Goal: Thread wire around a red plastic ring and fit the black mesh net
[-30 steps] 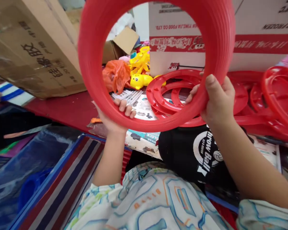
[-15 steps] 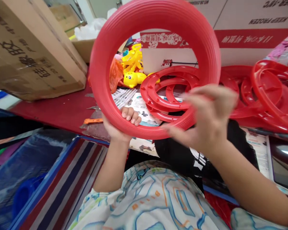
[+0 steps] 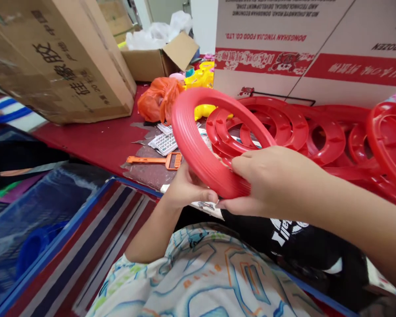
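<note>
Between my two hands is a ridged red plastic ring (image 3: 198, 136), tilted above the table's front edge. My left hand (image 3: 188, 187) grips its lower left side, thumb on the outer face. Closed round the lower right part is my right hand (image 3: 264, 182), its thumb close to the left thumb. Just behind lie several glossy red ring pieces (image 3: 297, 127), ribbed on the inside and heaped on the table. Left of the held ring rests an orange plastic tool (image 3: 152, 160), and behind that a white sheet of small printed marks (image 3: 165, 143).
A large brown carton (image 3: 69, 66) stands at left. White and red food cartons (image 3: 267, 39) rise behind the ring pieces. An orange bag (image 3: 160, 99) and yellow toy parts (image 3: 201, 77) lie at the back. Below left are a blue crate (image 3: 42, 220) and a striped cloth (image 3: 102, 237).
The red ring has come down and tipped over from facing me. My right hand has gone from loose, blurred fingers to a grip on it. The view has shifted left.
</note>
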`<action>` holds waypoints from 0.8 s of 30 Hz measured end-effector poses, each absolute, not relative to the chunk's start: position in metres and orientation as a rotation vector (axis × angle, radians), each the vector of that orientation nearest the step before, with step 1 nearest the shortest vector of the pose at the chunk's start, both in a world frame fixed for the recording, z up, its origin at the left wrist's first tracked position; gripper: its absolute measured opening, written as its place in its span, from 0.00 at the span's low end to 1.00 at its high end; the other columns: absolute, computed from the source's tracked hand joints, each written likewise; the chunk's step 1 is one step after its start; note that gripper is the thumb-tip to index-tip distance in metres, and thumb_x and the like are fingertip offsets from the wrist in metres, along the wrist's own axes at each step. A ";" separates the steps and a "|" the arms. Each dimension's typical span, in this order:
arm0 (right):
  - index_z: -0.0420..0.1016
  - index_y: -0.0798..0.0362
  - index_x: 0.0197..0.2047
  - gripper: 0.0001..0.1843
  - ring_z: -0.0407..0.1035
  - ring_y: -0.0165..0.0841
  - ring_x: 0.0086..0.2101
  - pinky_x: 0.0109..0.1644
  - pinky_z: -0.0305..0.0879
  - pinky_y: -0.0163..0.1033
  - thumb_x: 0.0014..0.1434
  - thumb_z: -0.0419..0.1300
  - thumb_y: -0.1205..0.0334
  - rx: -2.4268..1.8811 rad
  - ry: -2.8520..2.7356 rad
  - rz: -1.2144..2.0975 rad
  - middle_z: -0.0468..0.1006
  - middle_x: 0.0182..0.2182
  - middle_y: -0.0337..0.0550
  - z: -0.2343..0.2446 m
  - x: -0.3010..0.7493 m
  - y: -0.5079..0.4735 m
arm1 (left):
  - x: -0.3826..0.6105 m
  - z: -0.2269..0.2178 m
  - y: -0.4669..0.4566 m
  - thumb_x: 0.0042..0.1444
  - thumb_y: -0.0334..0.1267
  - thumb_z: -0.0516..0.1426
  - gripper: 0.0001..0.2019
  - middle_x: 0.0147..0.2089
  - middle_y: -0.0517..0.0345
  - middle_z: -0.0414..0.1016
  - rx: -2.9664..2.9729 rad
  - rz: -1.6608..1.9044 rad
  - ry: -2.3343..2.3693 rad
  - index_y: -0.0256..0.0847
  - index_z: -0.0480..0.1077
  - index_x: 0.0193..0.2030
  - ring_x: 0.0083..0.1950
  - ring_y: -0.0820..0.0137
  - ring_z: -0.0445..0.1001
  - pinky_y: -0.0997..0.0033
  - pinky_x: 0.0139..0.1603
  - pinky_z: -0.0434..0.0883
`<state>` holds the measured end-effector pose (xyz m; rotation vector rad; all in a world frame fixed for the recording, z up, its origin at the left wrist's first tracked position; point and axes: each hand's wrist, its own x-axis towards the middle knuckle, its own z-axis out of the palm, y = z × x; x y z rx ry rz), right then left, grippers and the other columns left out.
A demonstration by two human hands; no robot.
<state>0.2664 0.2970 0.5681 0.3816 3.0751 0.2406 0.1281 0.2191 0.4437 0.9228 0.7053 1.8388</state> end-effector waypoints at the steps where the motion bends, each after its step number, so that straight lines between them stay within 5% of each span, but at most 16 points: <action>1: 0.66 0.53 0.20 0.24 0.54 0.29 0.18 0.24 0.43 0.36 0.50 0.63 0.41 0.383 3.037 0.233 0.68 0.17 0.39 0.573 0.264 0.297 | 0.127 0.442 0.217 0.26 0.37 0.76 0.30 0.33 0.56 0.79 0.900 1.813 0.700 0.39 0.75 0.40 0.30 0.67 0.77 0.69 0.34 0.76; 8: 0.70 0.52 0.18 0.30 0.46 0.27 0.13 0.18 0.45 0.37 0.45 0.60 0.30 0.427 2.708 0.184 0.61 0.12 0.38 0.587 0.248 0.300 | 0.147 0.439 0.215 0.27 0.38 0.76 0.28 0.33 0.55 0.81 0.650 1.738 0.581 0.37 0.76 0.39 0.34 0.64 0.79 0.65 0.41 0.77; 14: 0.65 0.53 0.12 0.26 0.44 0.24 0.11 0.17 0.38 0.36 0.47 0.62 0.42 0.460 2.551 0.109 0.60 0.10 0.39 0.595 0.238 0.299 | 0.156 0.439 0.215 0.25 0.40 0.76 0.30 0.30 0.57 0.79 0.459 1.679 0.430 0.37 0.76 0.40 0.33 0.68 0.78 0.70 0.39 0.76; 19: 0.69 0.50 0.14 0.16 0.48 0.25 0.10 0.14 0.38 0.33 0.43 0.63 0.49 0.650 2.418 -0.324 0.65 0.11 0.39 0.591 0.246 0.291 | 0.165 0.425 0.205 0.23 0.42 0.77 0.28 0.29 0.54 0.78 0.404 1.530 0.349 0.35 0.76 0.34 0.27 0.71 0.74 0.74 0.31 0.72; 24: 0.68 0.51 0.12 0.14 0.41 0.23 0.11 0.18 0.35 0.36 0.38 0.64 0.52 0.589 2.491 -0.339 0.59 0.09 0.37 0.560 0.261 0.285 | 0.182 0.393 0.200 0.08 0.40 0.77 0.35 0.29 0.61 0.75 0.493 1.383 0.235 0.40 0.73 0.31 0.26 0.74 0.70 0.74 0.30 0.69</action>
